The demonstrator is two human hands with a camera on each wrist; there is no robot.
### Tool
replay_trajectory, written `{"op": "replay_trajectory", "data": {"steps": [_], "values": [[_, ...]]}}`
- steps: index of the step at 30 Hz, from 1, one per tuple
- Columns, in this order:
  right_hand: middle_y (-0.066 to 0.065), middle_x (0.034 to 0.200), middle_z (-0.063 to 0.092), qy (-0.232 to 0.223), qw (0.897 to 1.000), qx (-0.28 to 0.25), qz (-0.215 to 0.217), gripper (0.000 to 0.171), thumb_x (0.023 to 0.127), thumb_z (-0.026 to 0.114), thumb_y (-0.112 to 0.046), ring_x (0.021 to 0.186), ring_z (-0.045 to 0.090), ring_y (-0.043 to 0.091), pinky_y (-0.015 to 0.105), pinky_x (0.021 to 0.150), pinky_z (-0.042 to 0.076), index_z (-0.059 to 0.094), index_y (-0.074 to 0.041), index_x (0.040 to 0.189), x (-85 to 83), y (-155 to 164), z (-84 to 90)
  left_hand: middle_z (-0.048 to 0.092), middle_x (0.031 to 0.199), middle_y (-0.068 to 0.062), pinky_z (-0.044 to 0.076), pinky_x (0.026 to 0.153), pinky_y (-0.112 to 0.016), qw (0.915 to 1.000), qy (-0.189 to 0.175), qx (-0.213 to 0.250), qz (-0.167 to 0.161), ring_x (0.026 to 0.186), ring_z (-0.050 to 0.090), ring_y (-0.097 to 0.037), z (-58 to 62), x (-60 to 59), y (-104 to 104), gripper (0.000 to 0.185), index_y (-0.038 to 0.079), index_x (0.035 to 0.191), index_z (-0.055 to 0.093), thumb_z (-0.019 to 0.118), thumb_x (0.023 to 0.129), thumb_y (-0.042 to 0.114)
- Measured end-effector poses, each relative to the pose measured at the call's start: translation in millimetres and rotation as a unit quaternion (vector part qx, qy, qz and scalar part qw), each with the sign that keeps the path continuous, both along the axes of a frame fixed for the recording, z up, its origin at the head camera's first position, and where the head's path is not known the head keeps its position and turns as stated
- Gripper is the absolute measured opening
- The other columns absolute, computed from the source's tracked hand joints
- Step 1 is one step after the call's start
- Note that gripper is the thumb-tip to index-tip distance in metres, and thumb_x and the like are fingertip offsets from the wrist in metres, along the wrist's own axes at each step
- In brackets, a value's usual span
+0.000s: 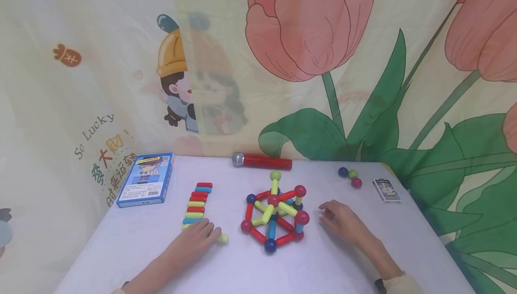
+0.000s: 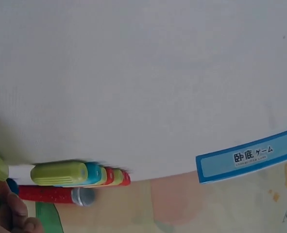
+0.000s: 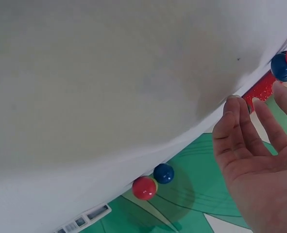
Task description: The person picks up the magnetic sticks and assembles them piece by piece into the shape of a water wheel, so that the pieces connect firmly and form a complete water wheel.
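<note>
Hands are lying on the white table point(image 1: 121, 244), one on each side of a rod-and-ball structure point(image 1: 276, 213) that is standing near the middle of the tabletop. The left hand point(image 1: 194, 240) is resting palm down at the near end of a row of coloured rods point(image 1: 196, 206), its fingers lying over a yellow-green rod point(image 1: 221, 238) that is poking out to the right of the fingertips; whether the fingers are actually gripping that rod cannot be told. The right hand point(image 1: 343, 222) is lying relaxed just right of the structure, fingers loosely extended toward it and holding nothing; in the right wrist view the palm point(image 3: 260, 174) is showing open. Farther right, three loose balls point(image 1: 349, 177) are sitting together, blue, green and red, with a small card deck point(image 1: 387, 190) beyond them. A blue box point(image 1: 146, 179) is lying at the far left, and a red microphone point(image 1: 261, 161) is lying along the far edge
</note>
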State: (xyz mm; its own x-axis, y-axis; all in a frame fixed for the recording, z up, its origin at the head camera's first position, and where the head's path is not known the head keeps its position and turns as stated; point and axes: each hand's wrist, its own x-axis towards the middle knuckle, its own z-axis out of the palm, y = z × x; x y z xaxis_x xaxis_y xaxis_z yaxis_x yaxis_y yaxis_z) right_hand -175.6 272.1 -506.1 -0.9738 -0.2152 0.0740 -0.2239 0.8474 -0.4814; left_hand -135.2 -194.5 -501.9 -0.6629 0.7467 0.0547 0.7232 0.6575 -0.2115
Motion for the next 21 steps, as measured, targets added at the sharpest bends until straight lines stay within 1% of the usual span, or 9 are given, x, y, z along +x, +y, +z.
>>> {"op": "replay_trajectory", "data": {"steps": [2, 4, 6, 7, 9, 11, 13, 16, 21], "values": [[-0.003, 0.1, 0.072, 0.004, 1.0, -0.001, 0.001, 0.032, 0.09, 0.088, -0.011, 0.096, 0.072, 0.016, 0.03, 0.082, 0.062, 0.075, -0.009, 0.119, 0.5, 1, -0.9, 0.07, 0.123, -0.006, 0.06, 0.099, -0.038, 0.9997, 0.01, 0.021, 0.008, 0.116, 0.066, -0.023, 1.8, 1.4, 4, 0.065, 0.012, 0.134, 0.064, 0.098, 0.08, 0.023], [-0.003, 0.099, 0.071, 0.006, 1.0, -0.003, 0.001, 0.032, 0.09, 0.088, -0.012, 0.095, 0.071, 0.016, 0.028, 0.081, 0.061, 0.075, -0.009, 0.119, 1.3, 2, -0.9, 0.068, 0.123, -0.006, 0.06, 0.099, -0.036, 0.9964, 0.0, 0.08, 0.029, 0.115, 0.065, -0.021, 5.0, 3.3, 14, 0.058, 0.01, 0.131, 0.064, 0.095, 0.083, 0.019], [-0.004, 0.098, 0.071, 0.007, 1.0, -0.002, 0.001, 0.032, 0.09, 0.088, -0.012, 0.094, 0.071, 0.014, 0.027, 0.081, 0.061, 0.075, -0.009, 0.119, 2.3, 1, 0.9, 0.066, 0.119, -0.002, 0.061, 0.097, -0.033, 0.9806, -0.065, 0.173, 0.064, 0.111, 0.063, -0.018, 12.2, 7.6, 29, 0.046, 0.01, 0.126, 0.063, 0.09, 0.089, 0.014], [-0.004, 0.099, 0.071, 0.006, 1.0, -0.001, 0.0, 0.032, 0.09, 0.088, -0.012, 0.094, 0.07, 0.014, 0.027, 0.081, 0.061, 0.075, -0.009, 0.119, 3.3, 1, 1.8, 0.064, 0.116, 0.0, 0.06, 0.095, -0.03, 0.9648, -0.109, 0.225, 0.08, 0.108, 0.062, -0.015, 15.8, 9.9, 38, 0.04, 0.011, 0.124, 0.062, 0.087, 0.092, 0.013], [-0.004, 0.1, 0.071, 0.004, 1.0, 0.0, -0.002, 0.032, 0.091, 0.088, -0.012, 0.094, 0.07, 0.014, 0.027, 0.081, 0.061, 0.075, -0.009, 0.119, 5.7, -1, 4.4, 0.062, 0.112, 0.005, 0.058, 0.09, -0.024, 0.9185, -0.201, 0.324, 0.103, 0.103, 0.059, -0.01, 21.0, 12.8, 56, 0.031, 0.013, 0.122, 0.062, 0.081, 0.098, 0.011], [-0.004, 0.101, 0.072, 0.0, 1.0, -0.002, -0.002, 0.031, 0.091, 0.087, -0.013, 0.094, 0.069, 0.013, 0.028, 0.081, 0.061, 0.075, -0.01, 0.119, 7.9, -4, 7.3, 0.062, 0.11, 0.007, 0.055, 0.085, -0.023, 0.8726, -0.273, 0.392, 0.104, 0.098, 0.057, -0.008, 23.9, 14.3, 70, 0.029, 0.012, 0.127, 0.063, 0.076, 0.101, 0.009], [-0.004, 0.102, 0.072, -0.005, 1.0, -0.005, -0.001, 0.031, 0.092, 0.087, -0.014, 0.095, 0.069, 0.013, 0.029, 0.081, 0.061, 0.075, -0.011, 0.12, 9.9, -8, 9.9, 0.065, 0.109, 0.007, 0.053, 0.082, -0.023, 0.846, -0.315, 0.42, 0.09, 0.095, 0.057, -0.007, 23.9, 14.0, 82, 0.029, 0.009, 0.131, 0.066, 0.074, 0.102, 0.008], [-0.005, 0.103, 0.072, -0.015, 1.0, -0.012, 0.004, 0.03, 0.092, 0.086, -0.015, 0.095, 0.069, 0.013, 0.028, 0.081, 0.06, 0.076, -0.012, 0.12, 12.0, -13, 12.3, 0.069, 0.104, 0.006, 0.051, 0.08, -0.024, 0.8303, -0.337, 0.439, 0.071, 0.091, 0.059, -0.006, 20.6, 13.5, 96, 0.027, 0.005, 0.128, 0.071, 0.074, 0.102, 0.007], [-0.007, 0.101, 0.071, -0.02, 1.0, -0.007, -0.002, 0.029, 0.092, 0.087, -0.015, 0.094, 0.068, 0.011, 0.027, 0.081, 0.059, 0.076, -0.014, 0.118, 13.5, -14, 12.1, 0.073, 0.098, 0.01, 0.05, 0.083, -0.025, 0.8222, -0.332, 0.449, 0.111, 0.09, 0.061, -0.005, 17.4, 14.1, 116, 0.025, 0.008, 0.116, 0.077, 0.086, 0.094, 0.013]]}}
